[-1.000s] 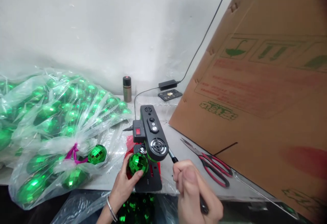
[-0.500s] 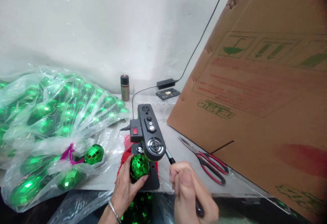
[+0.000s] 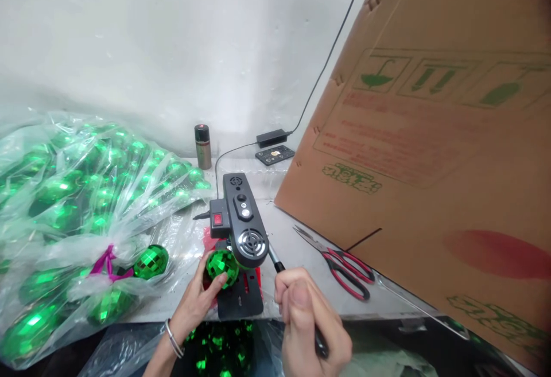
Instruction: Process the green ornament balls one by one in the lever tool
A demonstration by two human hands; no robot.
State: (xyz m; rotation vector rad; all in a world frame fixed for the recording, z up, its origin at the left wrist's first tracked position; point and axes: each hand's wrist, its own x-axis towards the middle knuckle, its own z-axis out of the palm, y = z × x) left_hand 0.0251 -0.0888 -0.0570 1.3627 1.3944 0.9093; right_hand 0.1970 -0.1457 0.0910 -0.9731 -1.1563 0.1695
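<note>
A green mirror-faceted ball ornament [image 3: 222,269] is gripped between the thumb and fingers of my left hand [image 3: 198,296]. It sits at the left edge of a black hand-press-like machine [image 3: 246,216], whose long head has round grilles and a red switch. Under the ball and head lies the machine's slotted black base plate [image 3: 241,303]. My right hand [image 3: 310,322] is closed around the black handle of a metal lever [image 3: 279,265] that runs toward the machine's right side; the handle's end shows below the fist.
A clear bag [image 3: 107,187] of green balls, tied with purple ribbon [image 3: 107,262], fills the left. Red-handled scissors [image 3: 344,271] lie by a large cardboard box [image 3: 413,153]. A spray-can-like bottle [image 3: 202,147], power adapter [image 3: 272,137] and dark phone-like slab [image 3: 275,154] stand behind. More balls [image 3: 221,351] lie below the table edge.
My left hand has drawn the ball slightly left and back from the base plate, uncovering more of it. My right hand stays on the lever. The whole view has shifted a little.
</note>
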